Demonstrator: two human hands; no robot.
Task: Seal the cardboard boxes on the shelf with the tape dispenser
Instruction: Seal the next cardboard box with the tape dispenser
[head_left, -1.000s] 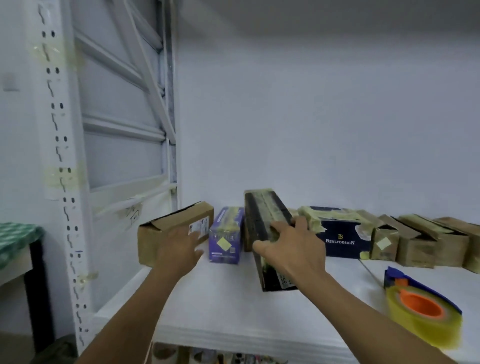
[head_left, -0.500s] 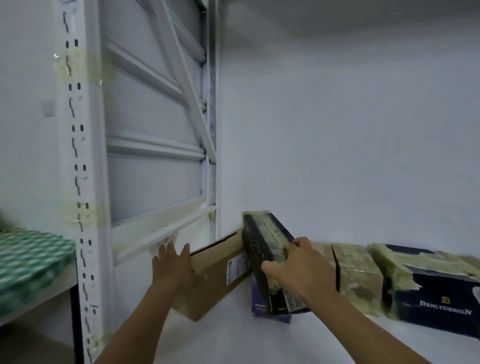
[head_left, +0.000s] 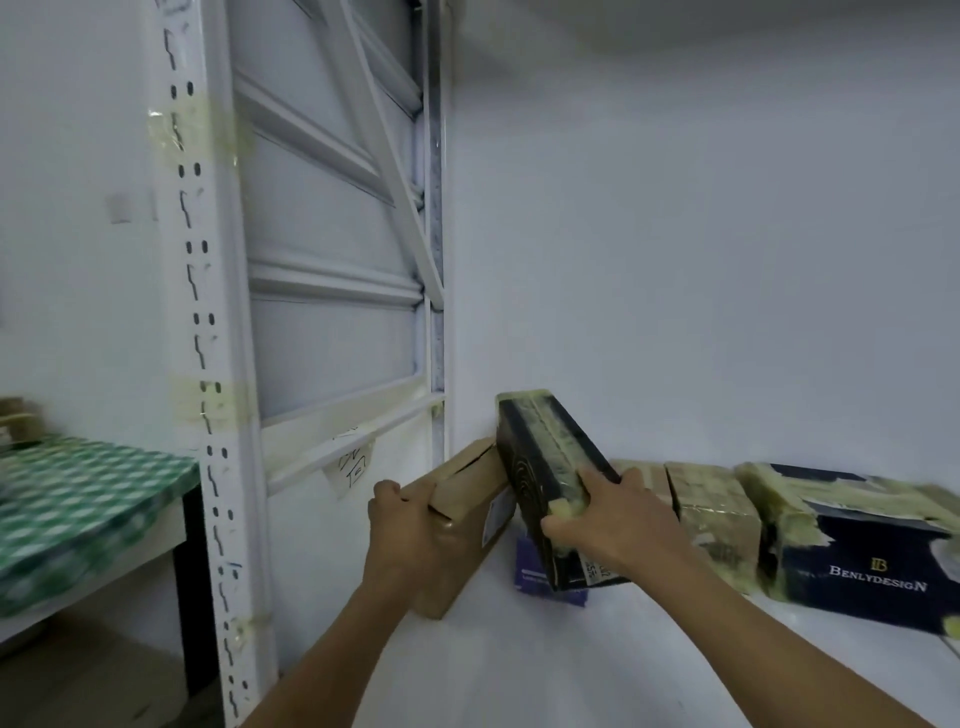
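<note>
A brown cardboard box lies at the left end of the white shelf, near the back corner. My left hand grips its near left end. A long black box wrapped in yellowish tape stands tilted beside it, over a purple box. My right hand holds the black box at its near end, fingers curled over the top. The tape dispenser is out of view.
More taped boxes line the back wall: a tan one and a dark blue box. The shelf's white slotted upright stands at left. A green checked table sits beyond it.
The view has swung left and closer, so the tape dispenser has left the frame. My left hand has shifted from the side of the brown box to gripping its near end. The black box stays in my right hand.
</note>
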